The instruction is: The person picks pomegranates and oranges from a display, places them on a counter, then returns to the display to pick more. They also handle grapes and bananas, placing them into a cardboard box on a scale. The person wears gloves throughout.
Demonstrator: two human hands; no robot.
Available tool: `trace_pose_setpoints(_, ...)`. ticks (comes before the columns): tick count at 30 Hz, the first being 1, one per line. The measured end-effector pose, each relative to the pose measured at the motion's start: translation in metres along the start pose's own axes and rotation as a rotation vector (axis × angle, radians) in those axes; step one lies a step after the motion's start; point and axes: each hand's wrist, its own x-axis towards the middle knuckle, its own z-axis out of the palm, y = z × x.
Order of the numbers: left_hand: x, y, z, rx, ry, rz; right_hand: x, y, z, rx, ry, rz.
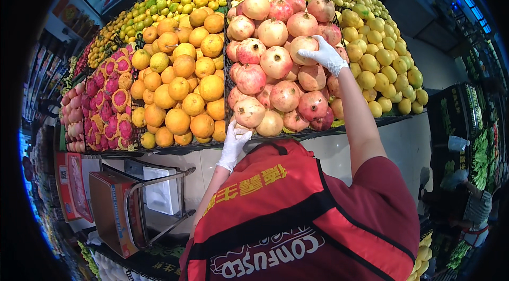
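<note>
A heaped display of pink-and-cream pomegranates fills a black crate before me. My right hand, in a white glove, reaches over the right side of the pile. Its thumb and fingers spread around a pale pomegranate, which still lies among the others. At the crate's front left corner is my left hand, also gloved in white. Its fingers are at the underside of a yellowish pomegranate; whether they grip it or only touch it is unclear.
Left of the pomegranates are oranges and dragon fruit in foam nets. Yellow, lemon-like fruit lies to the right. A metal-framed cart with a cardboard box and a white foam box stands at lower left. Another person is at far right.
</note>
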Motion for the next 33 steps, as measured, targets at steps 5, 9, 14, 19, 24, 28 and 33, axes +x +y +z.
trace_pose_setpoints(5, -0.001, 0.005, 0.001, 0.034, 0.022, -0.013, -0.005, 0.006, 0.008, -0.051, 0.107, -0.06)
trace_pose_setpoints(9, -0.003, 0.011, 0.003, 0.083, 0.024, -0.017, -0.026, 0.017, 0.027, 0.067, 0.216, -0.116)
trace_pose_setpoints(14, -0.009, 0.02, 0.01, 0.009, 0.06, -0.046, -0.03, 0.025, 0.038, 0.254, 0.228, -0.154)
trace_pose_setpoints(19, -0.01, 0.013, 0.003, 0.09, 0.069, -0.003, -0.029, 0.028, 0.041, 0.178, 0.309, -0.211)
trace_pose_setpoints(24, -0.02, -0.004, -0.01, -0.033, 0.112, 0.02, -0.04, 0.026, 0.047, 0.274, 0.395, -0.345)
trace_pose_setpoints(28, -0.025, 0.001, -0.021, -0.055, 0.158, 0.003, -0.034, 0.023, 0.043, 0.202, 0.318, -0.284)
trace_pose_setpoints(33, -0.046, 0.013, -0.044, -0.142, 0.283, 0.003, -0.03, 0.027, 0.031, 0.227, 0.188, -0.248)
